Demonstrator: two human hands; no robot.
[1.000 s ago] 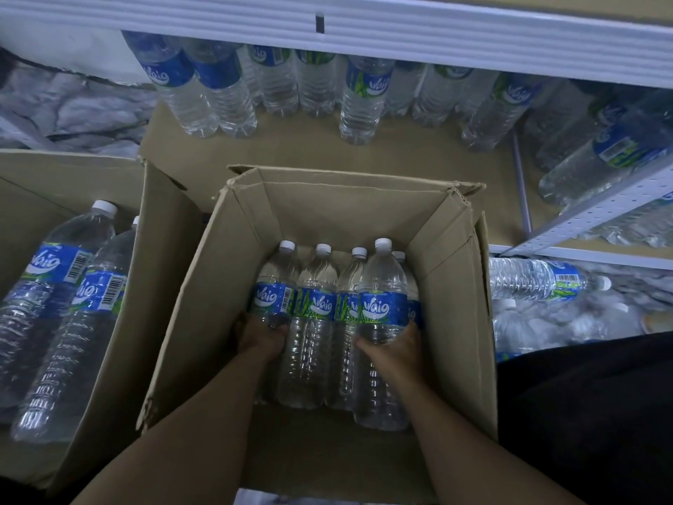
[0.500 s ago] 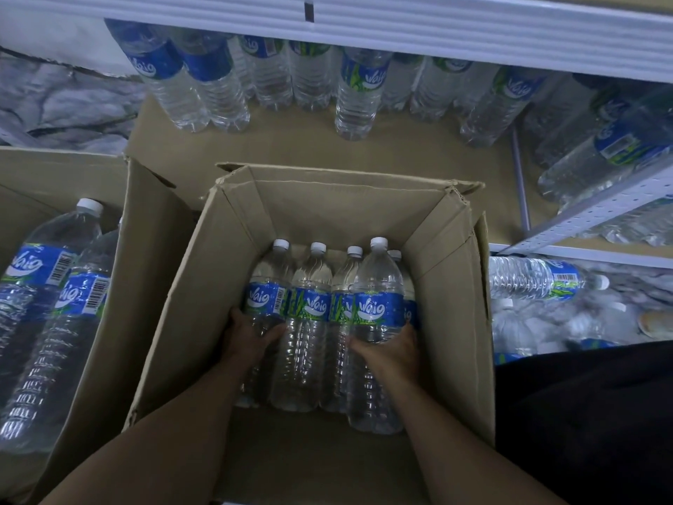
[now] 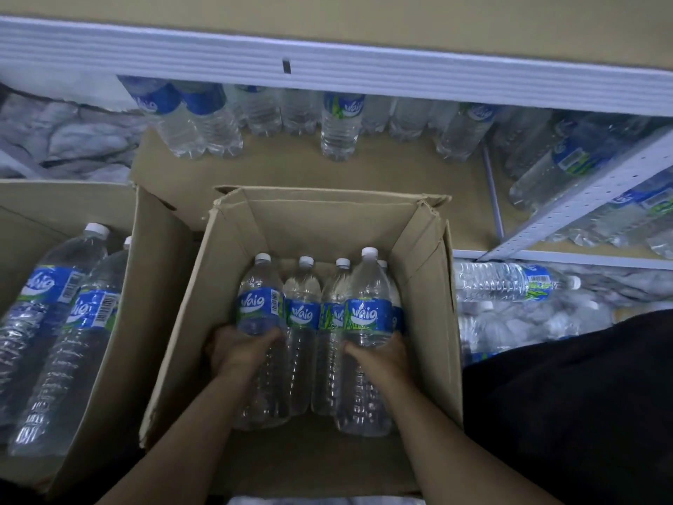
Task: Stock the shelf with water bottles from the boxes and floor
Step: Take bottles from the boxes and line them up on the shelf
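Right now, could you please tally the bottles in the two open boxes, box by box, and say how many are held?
Bottles in the middle box: 5, the fifth mostly hidden
Bottles in the left box: 2 visible
Total: 7
Held: 2, one in the left hand, one in the right hand

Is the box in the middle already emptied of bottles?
No, the middle box still holds a row of upright bottles, and the left hand and right hand each grip one.
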